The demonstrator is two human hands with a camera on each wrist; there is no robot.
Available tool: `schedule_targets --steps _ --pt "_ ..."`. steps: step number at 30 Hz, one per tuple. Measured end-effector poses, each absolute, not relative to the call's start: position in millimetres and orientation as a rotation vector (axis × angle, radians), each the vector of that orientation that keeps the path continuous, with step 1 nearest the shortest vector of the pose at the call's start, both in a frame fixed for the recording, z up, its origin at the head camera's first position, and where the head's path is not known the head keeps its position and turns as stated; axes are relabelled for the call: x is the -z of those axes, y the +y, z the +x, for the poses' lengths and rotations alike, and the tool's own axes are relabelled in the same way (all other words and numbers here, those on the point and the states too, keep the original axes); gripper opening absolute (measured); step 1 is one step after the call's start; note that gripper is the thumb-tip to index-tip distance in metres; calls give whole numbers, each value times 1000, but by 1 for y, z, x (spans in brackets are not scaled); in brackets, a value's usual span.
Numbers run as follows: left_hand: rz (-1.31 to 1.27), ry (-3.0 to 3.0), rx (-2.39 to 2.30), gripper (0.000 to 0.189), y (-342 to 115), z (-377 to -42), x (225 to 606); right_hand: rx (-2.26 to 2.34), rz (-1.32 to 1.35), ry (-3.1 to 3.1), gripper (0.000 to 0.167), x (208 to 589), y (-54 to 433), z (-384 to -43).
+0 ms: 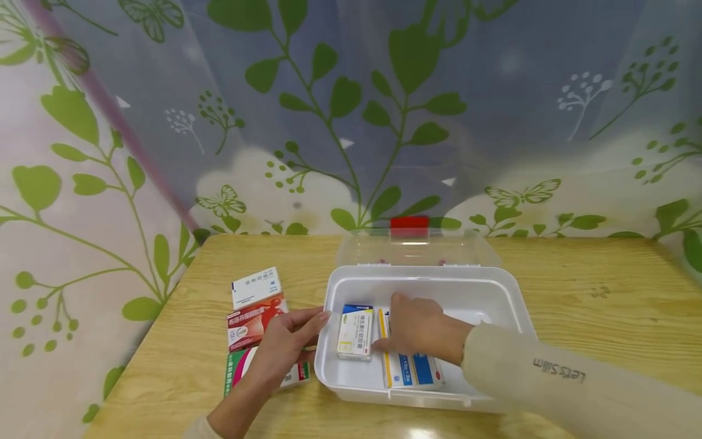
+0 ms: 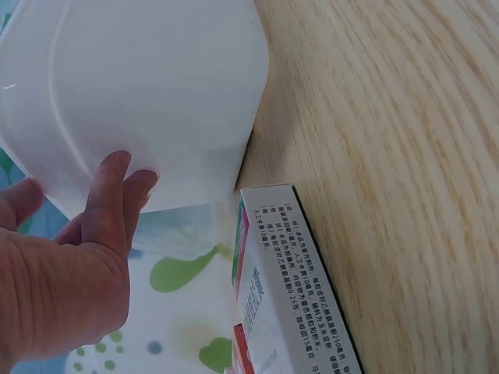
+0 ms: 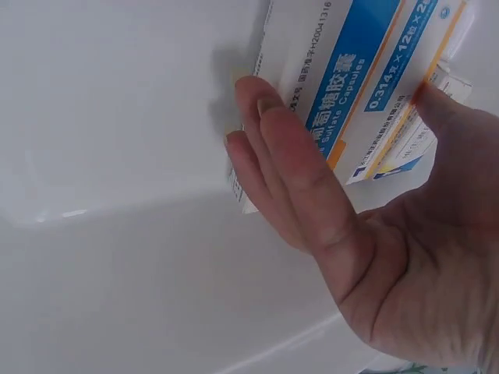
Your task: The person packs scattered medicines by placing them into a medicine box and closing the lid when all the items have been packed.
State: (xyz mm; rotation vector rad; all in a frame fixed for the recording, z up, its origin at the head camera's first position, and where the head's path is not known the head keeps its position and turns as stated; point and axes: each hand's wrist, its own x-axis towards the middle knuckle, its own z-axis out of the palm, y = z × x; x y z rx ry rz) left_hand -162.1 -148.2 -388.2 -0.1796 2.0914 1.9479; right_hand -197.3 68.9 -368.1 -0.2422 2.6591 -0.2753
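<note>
A white plastic storage box (image 1: 515,292) stands open on the table. At its left wall is my left hand (image 1: 280,347), thumb over the rim and fingers against the outside, as the left wrist view shows. Inside the box, my right hand (image 1: 419,326) grips a white, blue and orange medicine box (image 1: 411,372) labelled as capsules. In the right wrist view its thumb lies at one edge of that medicine box (image 3: 351,78) and the fingers at the opposite edge. To its left lies a smaller white medicine box (image 1: 355,334), with a blue-ended carton (image 1: 359,308) partly hidden beneath.
Left of the storage box, a white carton (image 1: 256,288), a red carton (image 1: 247,326) and a green-and-white carton (image 1: 236,369) lie in a column, partly behind my left forearm. The clear lid (image 1: 367,249) with its red latch (image 1: 409,225) is folded back towards the patterned curtain (image 1: 493,152).
</note>
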Motion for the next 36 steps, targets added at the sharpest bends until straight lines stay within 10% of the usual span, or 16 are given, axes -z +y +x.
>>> schedule_targets --steps 17,36 --pt "-188 2086 -1960 51 -148 -163 387 -80 -502 2463 118 357 87 -202" --pt "-188 2094 -1994 48 -144 -160 391 -263 -543 2518 121 363 79 -200"
